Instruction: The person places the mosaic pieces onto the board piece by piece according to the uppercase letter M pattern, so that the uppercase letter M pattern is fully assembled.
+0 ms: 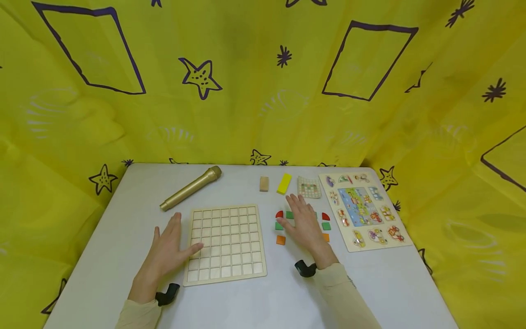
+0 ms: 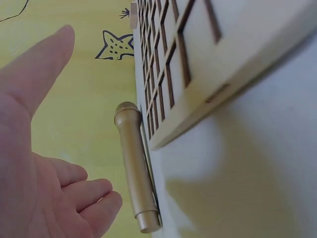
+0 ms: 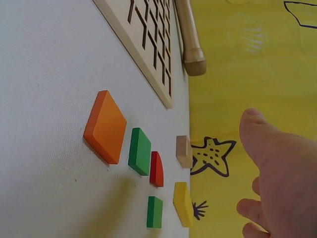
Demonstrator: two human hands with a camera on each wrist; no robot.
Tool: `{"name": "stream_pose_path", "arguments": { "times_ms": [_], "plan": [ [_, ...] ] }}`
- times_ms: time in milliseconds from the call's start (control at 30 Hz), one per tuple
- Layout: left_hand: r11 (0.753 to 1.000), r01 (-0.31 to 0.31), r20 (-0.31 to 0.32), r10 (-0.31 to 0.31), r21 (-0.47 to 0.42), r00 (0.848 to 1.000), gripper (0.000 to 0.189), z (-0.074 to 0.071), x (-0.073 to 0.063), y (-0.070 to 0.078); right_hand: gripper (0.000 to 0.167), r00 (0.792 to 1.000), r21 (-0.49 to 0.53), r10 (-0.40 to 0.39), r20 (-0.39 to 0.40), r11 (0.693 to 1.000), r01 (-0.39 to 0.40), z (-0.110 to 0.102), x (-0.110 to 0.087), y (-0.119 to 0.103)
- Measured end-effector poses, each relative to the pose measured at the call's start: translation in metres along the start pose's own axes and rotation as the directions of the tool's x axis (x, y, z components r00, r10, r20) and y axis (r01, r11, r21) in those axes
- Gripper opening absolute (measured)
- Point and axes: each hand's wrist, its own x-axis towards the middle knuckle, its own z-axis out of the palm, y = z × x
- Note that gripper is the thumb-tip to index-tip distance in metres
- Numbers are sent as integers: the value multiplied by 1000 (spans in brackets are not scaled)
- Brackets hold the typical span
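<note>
My left hand (image 1: 164, 253) is spread beside the left edge of a wooden grid board (image 1: 261, 242), its thumb reaching over the squares. The left wrist view shows this hand (image 2: 44, 198) holding nothing, raised off the table. My right hand (image 1: 306, 228) hovers with straight fingers over small coloured pieces and hides some of them. To its left lie an orange square (image 1: 281, 240), a green square (image 1: 278, 226) and a red quarter-round piece (image 1: 279, 214). On its other side are another red piece (image 1: 326, 216), a green square (image 1: 326, 226) and a partly covered orange one (image 1: 326, 237).
A gold microphone (image 1: 191, 188) lies behind the board. Toward the back stand a plain wooden block (image 1: 264, 184), a yellow block (image 1: 284, 183) and a patterned grid card (image 1: 309, 188). A picture puzzle board (image 1: 347, 237) occupies the right side. Yellow curtains (image 1: 238, 114) surround the table.
</note>
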Motion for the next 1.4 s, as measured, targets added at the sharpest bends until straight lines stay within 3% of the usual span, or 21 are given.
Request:
{"name": "stream_pose_path", "arguments": {
  "times_ms": [300,500,867,1400],
  "plan": [
    [995,81,65,-77,-63,995,120,6,-20,-3,72,999,42,27,44,999,-28,7,2,-1],
    [996,83,79,-79,-42,994,125,13,-30,-4,63,999,48,26,41,998,-28,12,3,-1],
    [996,72,124,-66,-44,990,134,17,-41,-6,36,997,-74,-55,-53,996,51,23,12,9],
    [998,52,162,-47,-26,986,140,19,-44,-7,32,1000,-141,-20,17,990,23,28,21,11]
  ]
}}
